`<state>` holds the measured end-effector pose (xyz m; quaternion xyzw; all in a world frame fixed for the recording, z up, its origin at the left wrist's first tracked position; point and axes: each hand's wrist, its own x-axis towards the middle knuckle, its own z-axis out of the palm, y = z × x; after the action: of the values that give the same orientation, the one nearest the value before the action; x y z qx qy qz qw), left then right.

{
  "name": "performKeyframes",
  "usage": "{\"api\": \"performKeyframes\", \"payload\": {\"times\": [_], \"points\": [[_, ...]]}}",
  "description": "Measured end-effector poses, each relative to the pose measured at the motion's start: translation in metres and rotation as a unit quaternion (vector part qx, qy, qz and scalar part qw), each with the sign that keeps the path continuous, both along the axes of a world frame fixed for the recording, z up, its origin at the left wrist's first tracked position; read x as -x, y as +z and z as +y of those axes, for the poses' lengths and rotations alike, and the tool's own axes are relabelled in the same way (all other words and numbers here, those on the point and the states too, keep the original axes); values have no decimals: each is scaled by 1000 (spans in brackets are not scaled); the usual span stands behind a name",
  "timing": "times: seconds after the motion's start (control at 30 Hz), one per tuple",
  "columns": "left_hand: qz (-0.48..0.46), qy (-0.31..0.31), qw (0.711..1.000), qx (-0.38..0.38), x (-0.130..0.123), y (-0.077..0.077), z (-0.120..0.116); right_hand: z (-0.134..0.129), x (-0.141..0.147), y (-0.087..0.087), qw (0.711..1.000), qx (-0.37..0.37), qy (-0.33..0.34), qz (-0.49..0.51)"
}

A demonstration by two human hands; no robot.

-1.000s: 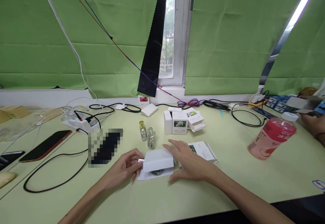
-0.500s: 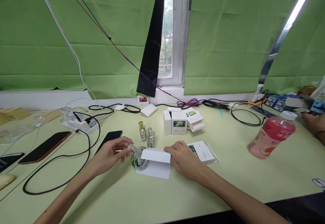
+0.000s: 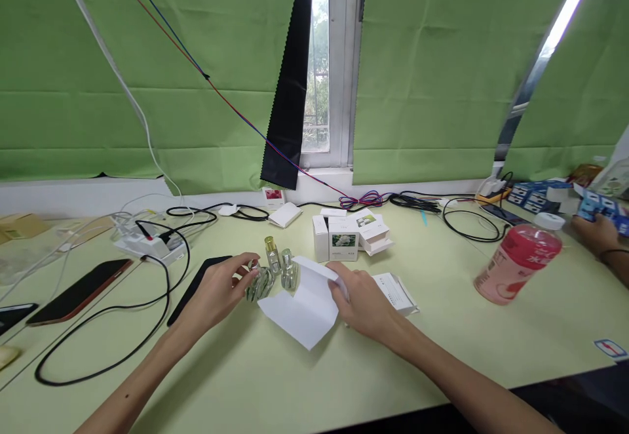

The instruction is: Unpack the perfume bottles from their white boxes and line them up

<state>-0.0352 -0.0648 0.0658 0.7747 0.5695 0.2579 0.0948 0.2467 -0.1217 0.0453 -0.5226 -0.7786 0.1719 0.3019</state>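
My left hand (image 3: pixel 221 293) is closed with thumb and fingers around the top of a clear glass perfume bottle (image 3: pixel 260 284), which tilts just above or on the table; I cannot tell which. A creased white cardboard sheet (image 3: pixel 304 313) hangs at an angle from my right hand (image 3: pixel 363 299), its fingers closed on the right edge. Behind the sheet stand a small gold-capped perfume bottle (image 3: pixel 272 256) and a silver-capped perfume bottle (image 3: pixel 289 273). To the right of my right hand lies a flat white box (image 3: pixel 396 294), partly hidden by that hand.
White flower-print boxes (image 3: pixel 344 247) stand behind my hands. A pink drink bottle (image 3: pixel 515 263) is on the right, near another person's hand (image 3: pixel 597 234). Phones (image 3: pixel 81 290), a power strip (image 3: pixel 147 244) and looped black cables lie left. The table's front edge (image 3: pixel 393 414) runs below.
The white sheet has swung up and turned in my right hand, its folds opening. The perfume bottle in my left hand has moved up and left, out from behind the sheet.
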Motion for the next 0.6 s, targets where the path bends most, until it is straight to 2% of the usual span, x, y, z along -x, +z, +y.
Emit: {"api": "performKeyframes", "payload": {"times": [0.07,0.13,0.17,0.23,0.3,0.37,0.43,0.5,0.53,0.6], "points": [[-3,0,999,-40,-2,2,-8,3,-8,6,997,10,-9,75],[-14,-31,998,-51,-7,8,-20,6,-15,13,989,32,-13,143],[-33,-63,997,-24,-11,11,-26,6,-18,16,984,49,-7,171],[-104,-123,983,88,-22,17,-38,5,-19,22,974,82,26,211],[-191,-142,957,168,-36,20,-44,1,-19,27,964,106,84,227],[-260,-131,929,227,-49,19,-46,-2,-21,31,953,133,147,228],[-305,-151,901,271,-58,18,-45,-2,-29,32,939,170,209,215],[-319,-166,888,288,-61,20,-44,2,-43,30,931,201,250,175],[-319,-161,890,283,-60,23,-43,4,-51,28,936,205,247,147],[-314,-119,908,250,-56,33,-37,10,-66,20,962,182,198,56]]}}
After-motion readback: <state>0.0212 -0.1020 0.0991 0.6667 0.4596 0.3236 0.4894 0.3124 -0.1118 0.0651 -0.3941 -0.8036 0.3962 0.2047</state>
